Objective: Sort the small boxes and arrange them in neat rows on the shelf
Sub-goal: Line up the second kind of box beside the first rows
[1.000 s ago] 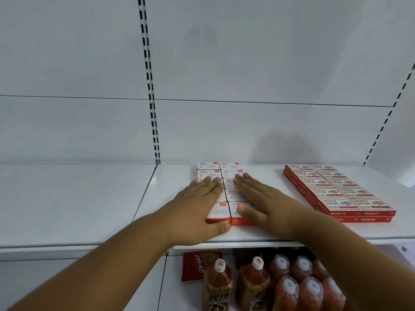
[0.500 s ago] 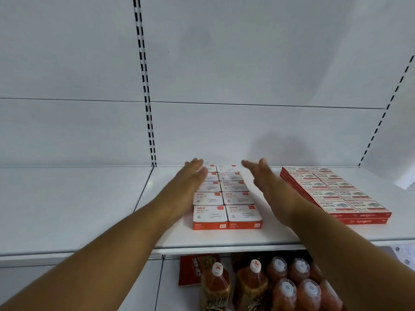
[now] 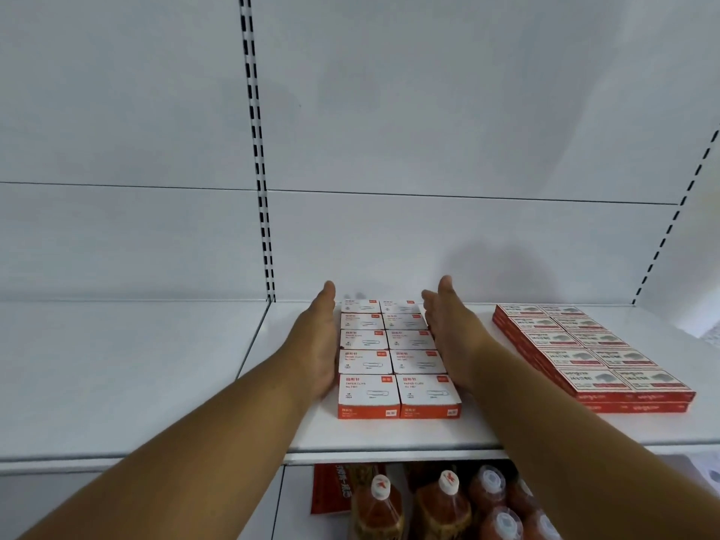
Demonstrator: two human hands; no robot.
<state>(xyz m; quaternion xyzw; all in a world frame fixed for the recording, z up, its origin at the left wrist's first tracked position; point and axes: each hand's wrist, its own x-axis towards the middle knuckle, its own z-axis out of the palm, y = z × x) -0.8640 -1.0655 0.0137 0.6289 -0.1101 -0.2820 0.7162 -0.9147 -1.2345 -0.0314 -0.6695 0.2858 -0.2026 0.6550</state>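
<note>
My left hand [image 3: 317, 344] and right hand [image 3: 452, 337], fingers straight, flank and press the sides of two rows of small white-and-orange cardboard paper-clip boxes [image 3: 393, 360] on the white metal shelf [image 3: 389, 434], left of flat red-and-white boxes [image 3: 592, 352].

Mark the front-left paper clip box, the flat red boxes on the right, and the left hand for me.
Front-left paper clip box [image 3: 368, 389], head view, on its white top face.
Flat red boxes [image 3: 592, 354], head view, on a middle box's top.
Left hand [image 3: 317, 344], head view, on its back.
</note>
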